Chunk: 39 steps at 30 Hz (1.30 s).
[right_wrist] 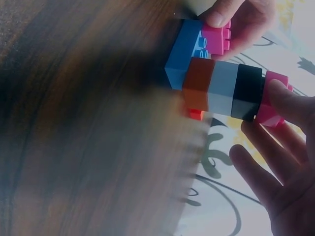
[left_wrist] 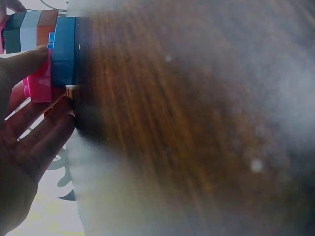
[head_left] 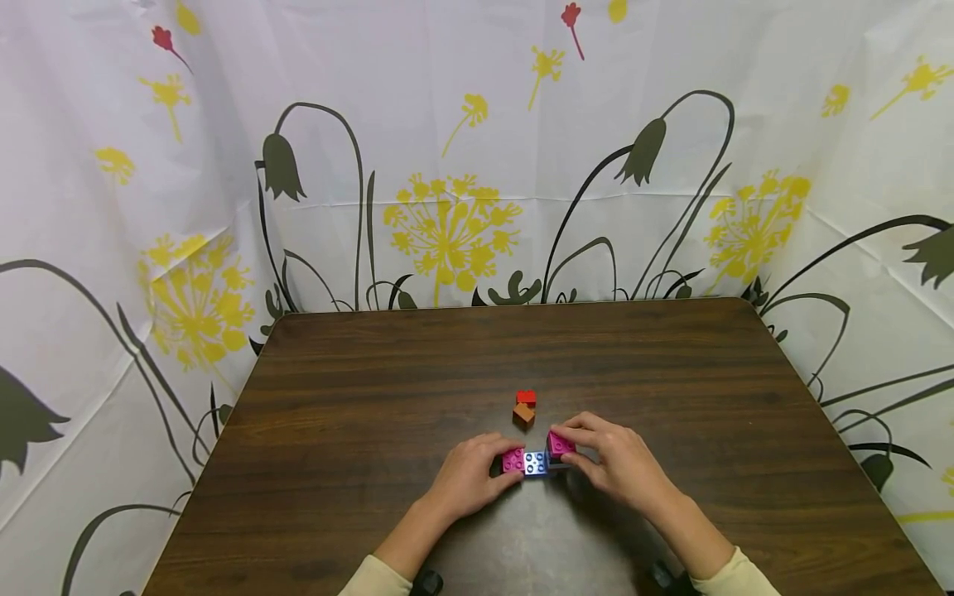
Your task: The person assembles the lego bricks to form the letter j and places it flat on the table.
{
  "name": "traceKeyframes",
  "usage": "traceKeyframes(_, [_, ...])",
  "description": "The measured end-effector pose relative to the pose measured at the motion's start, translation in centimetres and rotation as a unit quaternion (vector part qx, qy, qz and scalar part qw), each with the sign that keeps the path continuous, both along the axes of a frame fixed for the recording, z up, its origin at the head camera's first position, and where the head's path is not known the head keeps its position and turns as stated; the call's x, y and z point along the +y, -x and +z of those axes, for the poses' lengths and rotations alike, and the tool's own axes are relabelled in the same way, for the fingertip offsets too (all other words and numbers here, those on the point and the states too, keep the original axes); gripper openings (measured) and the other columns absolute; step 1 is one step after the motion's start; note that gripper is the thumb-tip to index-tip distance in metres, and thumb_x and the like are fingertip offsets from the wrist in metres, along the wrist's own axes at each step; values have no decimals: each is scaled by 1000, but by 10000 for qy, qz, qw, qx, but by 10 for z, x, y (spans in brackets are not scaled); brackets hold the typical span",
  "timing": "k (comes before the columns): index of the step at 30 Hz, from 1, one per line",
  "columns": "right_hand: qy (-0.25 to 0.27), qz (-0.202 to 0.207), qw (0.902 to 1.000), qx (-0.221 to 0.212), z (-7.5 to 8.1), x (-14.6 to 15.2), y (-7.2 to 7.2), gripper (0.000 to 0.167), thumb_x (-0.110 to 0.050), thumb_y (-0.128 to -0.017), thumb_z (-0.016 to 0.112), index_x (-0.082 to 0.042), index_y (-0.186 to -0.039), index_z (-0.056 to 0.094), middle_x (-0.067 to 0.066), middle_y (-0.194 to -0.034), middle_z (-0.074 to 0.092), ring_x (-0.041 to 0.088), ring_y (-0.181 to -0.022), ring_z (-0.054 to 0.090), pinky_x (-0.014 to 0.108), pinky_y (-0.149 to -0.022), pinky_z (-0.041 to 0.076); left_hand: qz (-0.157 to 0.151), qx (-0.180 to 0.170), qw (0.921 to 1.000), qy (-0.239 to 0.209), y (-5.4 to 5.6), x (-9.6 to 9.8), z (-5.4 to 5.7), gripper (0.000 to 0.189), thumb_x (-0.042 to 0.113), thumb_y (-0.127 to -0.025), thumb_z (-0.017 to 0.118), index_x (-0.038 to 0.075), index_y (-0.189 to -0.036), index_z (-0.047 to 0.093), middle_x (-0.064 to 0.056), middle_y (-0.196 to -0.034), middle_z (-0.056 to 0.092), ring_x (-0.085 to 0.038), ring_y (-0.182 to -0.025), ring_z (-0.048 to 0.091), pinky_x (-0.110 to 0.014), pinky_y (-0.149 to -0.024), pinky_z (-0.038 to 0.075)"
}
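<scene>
My left hand (head_left: 465, 476) holds a pink brick (head_left: 513, 460) between thumb and fingers, on the left end of a longer blue brick (right_wrist: 178, 59). Bare studs show on the blue brick's middle. At its right end rises a stack: an orange-brown brick (right_wrist: 198, 86), a pale blue-grey brick (right_wrist: 222, 87), a dark brick (right_wrist: 247, 92) and a second pink brick (right_wrist: 268, 116) on top. With thumb and index finger, my right hand (head_left: 622, 463) pinches that top pink brick; its other fingers extend past the stack in the right wrist view.
Just behind the build, a loose orange-brown brick (head_left: 524, 416) lies in front of a red brick (head_left: 526, 397). All of it is on a dark wood-grain table (head_left: 373, 372). A white curtain (head_left: 462, 66) with printed flowers hangs beyond the table's far edge.
</scene>
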State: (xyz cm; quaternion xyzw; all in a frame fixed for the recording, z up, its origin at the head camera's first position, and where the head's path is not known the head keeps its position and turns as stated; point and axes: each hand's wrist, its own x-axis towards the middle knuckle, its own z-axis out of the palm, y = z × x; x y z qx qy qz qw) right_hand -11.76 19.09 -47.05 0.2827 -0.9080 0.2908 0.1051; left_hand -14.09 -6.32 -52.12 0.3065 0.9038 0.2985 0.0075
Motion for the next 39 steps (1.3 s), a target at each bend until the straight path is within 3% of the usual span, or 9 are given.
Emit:
traceKeyframes(14, [-245,-31,9996,-144,4,-1,2,40,-19,-79,84,-18,-118,74,-10,-102,63,12,-76,61,25,-65,49,39,-33,10000,33,0,0,0,37,34,-86,76,17,-119,71,8,-103,67,-8,-92,61,-34,-79,50])
traceKeyframes(25, [-350,207,9992,48,8,-3,4,36,-16,-81,82,-13,-116,74,-6,-100,62,8,-75,60,25,-65,51,56,42,10000,45,0,0,0,36,34,-86,77,18,-118,71,9,-101,66,-9,-90,61,-33,-78,50])
traceKeyframes(39, [-503,51,9987,70,7,-3,3,38,-17,-78,84,-15,-115,75,-6,-99,64,10,-76,62,28,-67,53,12,26,10000,36,1,0,1,37,34,-86,77,17,-118,71,8,-100,66,-11,-89,62,-32,-77,50])
